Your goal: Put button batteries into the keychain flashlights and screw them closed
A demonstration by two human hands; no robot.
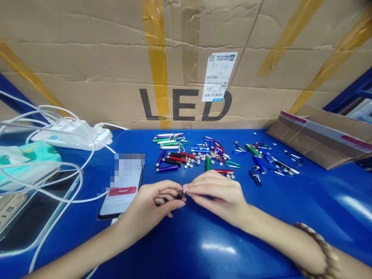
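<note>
A big cardboard box [186, 58] marked LED walls the far side of the blue table [203, 248]. One phone [123, 186] lies left of the hands. At near centre the left hand [151, 205] and right hand [221, 195] meet, fingertips pinched narrow on one small dark torch piece [181, 193]: seemingly a fitting step, needing steady fingertip alignment. Beyond lie well over a dozen keychain torches [174, 155] and button cells [193, 161], too small to count.

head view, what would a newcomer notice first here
The left hand and right hand meet at the centre of the blue table, pinching a small dark part between them. Just behind lies a scatter of colourful mini torches, and a cardboard box marked LED fills the back.
</note>
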